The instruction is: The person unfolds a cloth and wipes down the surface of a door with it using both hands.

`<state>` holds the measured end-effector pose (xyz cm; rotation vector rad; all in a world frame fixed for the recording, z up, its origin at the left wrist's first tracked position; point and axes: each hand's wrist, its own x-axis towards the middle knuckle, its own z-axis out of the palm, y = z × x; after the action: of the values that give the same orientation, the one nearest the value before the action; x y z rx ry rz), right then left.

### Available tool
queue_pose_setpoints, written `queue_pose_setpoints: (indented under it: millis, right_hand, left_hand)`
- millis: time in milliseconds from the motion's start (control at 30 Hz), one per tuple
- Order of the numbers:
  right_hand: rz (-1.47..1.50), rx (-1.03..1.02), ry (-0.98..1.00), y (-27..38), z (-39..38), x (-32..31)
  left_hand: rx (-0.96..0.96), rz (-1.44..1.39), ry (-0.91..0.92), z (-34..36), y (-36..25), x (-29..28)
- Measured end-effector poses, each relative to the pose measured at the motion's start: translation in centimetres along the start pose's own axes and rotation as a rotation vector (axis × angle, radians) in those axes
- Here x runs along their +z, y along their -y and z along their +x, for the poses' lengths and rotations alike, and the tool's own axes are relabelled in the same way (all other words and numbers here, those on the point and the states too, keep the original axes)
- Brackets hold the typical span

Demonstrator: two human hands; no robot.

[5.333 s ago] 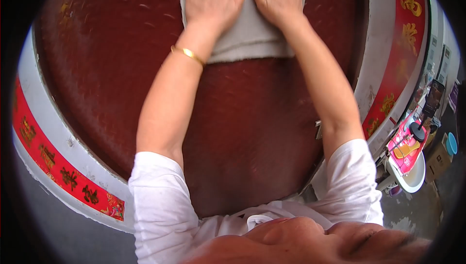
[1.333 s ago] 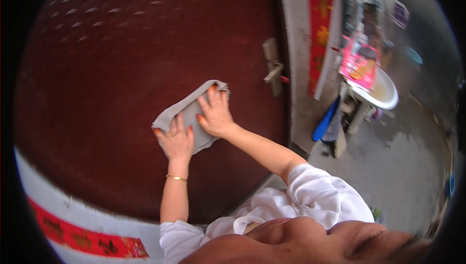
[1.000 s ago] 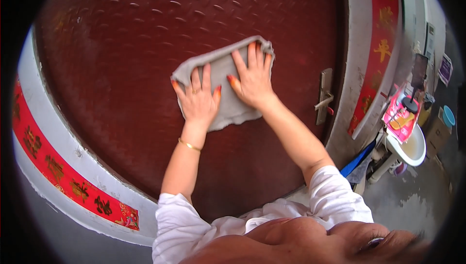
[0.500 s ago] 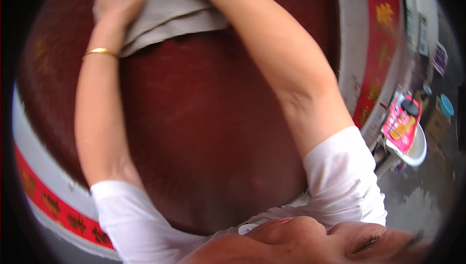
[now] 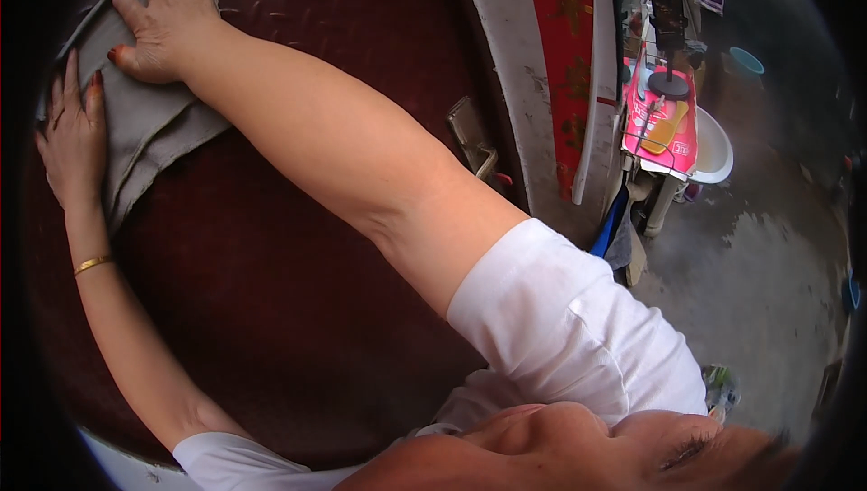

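A grey cloth (image 5: pixel 149 121), creased along its near side, is spread on a dark red surface (image 5: pixel 298 310) with a raised tread pattern. My left hand (image 5: pixel 77 143) presses on the cloth's left edge, fingers stretched out; a gold bracelet (image 5: pixel 93 263) circles that wrist. Farther up, my right hand (image 5: pixel 172 26) rests flat on the same cloth with its fingers and thumb spread. Both arms reach to the upper left. Neither hand grips the cloth.
A metal latch or handle (image 5: pixel 471 134) stands at the surface's right edge. Beyond are a white frame with a red banner (image 5: pixel 564 66), a phone on a stand (image 5: pixel 668 17), a pink sheet with a yellow object (image 5: pixel 666 127), a white basin (image 5: pixel 715 148) and grey floor (image 5: pixel 722 265).
Both hands have moved left together with the cloth. The view has shifted, so the latch and more of the floor at the right now show.
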<state>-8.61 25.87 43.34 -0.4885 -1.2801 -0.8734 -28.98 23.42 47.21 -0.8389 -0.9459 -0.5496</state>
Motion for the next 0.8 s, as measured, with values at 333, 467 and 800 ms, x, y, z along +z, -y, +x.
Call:
queue_pose_setpoints:
  millis: [333, 467, 800]
  right_hand:
    - [-0.120, 0.015, 0.136, 4.5, -11.1, -5.8]
    - [-0.133, 0.064, 0.248, 7.5, -16.1, -7.6]
    - [-0.108, 0.098, 0.487, 15.0, -29.2, -11.4]
  left_hand:
    - [0.047, -0.425, 0.044, -11.1, -3.4, -7.5]
    - [0.086, -0.468, 0.205, -16.1, -3.8, -11.6]
    - [0.078, -0.590, 0.549, -30.6, -4.6, -17.7]
